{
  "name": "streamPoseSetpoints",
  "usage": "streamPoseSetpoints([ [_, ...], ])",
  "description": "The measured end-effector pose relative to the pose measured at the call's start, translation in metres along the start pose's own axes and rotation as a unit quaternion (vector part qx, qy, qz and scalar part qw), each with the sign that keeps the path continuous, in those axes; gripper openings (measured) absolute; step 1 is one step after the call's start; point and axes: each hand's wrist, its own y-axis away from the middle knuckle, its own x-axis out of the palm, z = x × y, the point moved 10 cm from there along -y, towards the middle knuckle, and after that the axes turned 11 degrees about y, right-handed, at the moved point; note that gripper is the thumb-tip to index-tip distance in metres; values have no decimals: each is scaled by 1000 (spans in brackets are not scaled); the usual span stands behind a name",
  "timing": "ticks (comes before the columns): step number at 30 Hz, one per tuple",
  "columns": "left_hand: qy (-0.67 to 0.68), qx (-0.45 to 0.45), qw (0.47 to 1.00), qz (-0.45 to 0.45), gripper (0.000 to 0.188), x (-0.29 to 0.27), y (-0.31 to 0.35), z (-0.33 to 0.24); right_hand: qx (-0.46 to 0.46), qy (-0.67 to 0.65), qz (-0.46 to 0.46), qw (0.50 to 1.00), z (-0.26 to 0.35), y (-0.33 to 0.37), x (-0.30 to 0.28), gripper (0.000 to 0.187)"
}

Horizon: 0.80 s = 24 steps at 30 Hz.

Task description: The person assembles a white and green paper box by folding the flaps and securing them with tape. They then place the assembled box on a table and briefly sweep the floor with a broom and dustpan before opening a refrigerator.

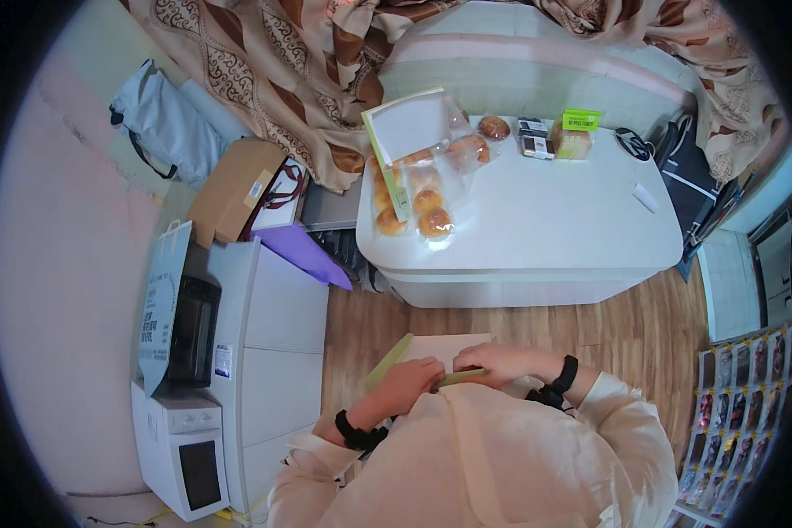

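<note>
Close against my body I hold a shallow cardboard box [440, 346] with a white inside and yellow-green sides. My left hand [412, 385] is closed on its near left part, fingers curled at the edge. My right hand [495, 361] grips the near right side, its fingertips bent inward over the rim. My sleeve and chest hide part of the box's near side. On the white table ahead, a similar green-edged white box [407, 130] leans beside bread rolls in clear wrapping [429, 207].
The white table [546, 224] also bears a round bun [494, 128], small dark packages [535, 139], a green-labelled bread pack [574, 139] and a coiled black cable [632, 143]. At left stand a white cabinet [277, 352] and a microwave [180, 449]; at right, a rack of clear drawers [737, 414].
</note>
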Motion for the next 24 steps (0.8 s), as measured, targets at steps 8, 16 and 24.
streamPoseSetpoints([
  [8, 24, -29, 999, -3, 15, 2, 5, -1, 26, 114, 37, 992, -8, 7, -2, 27],
  [16, 31, -15, 999, 4, 17, 11, 2, 2, -13, 2, -213, 977, -11, 36, -24, 35],
  [24, 43, -35, 998, 20, 21, 15, -5, 19, -11, 35, -271, 962, -8, 56, -39, 28],
])
